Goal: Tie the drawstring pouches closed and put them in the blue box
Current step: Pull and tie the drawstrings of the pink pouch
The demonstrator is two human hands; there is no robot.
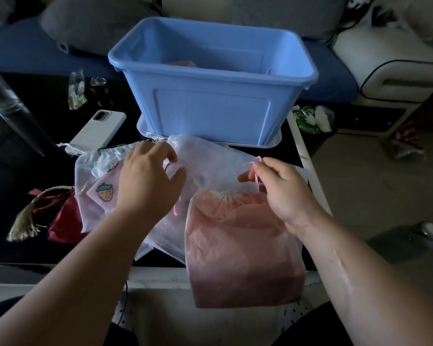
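Observation:
A sheer pink drawstring pouch (243, 248) hangs over the table's front edge, its mouth gathered. My left hand (148, 181) pinches one pink cord end, and my right hand (280, 188) pinches the other end, the two held apart above the pouch. Behind them stands the blue box (210, 113) on its lid, with something pink lying inside. Under my left hand lie white sheer pouches (93, 186), one with a strawberry print. A dark red pouch (63, 221) with a gold tassel rests at the left.
A white phone (98, 131) lies left of the box on the black table (35, 158). A small clear packet (76, 89) and a can sit further back. Crumpled wrappers (313, 118) lie off the table's right edge. Sofas stand behind.

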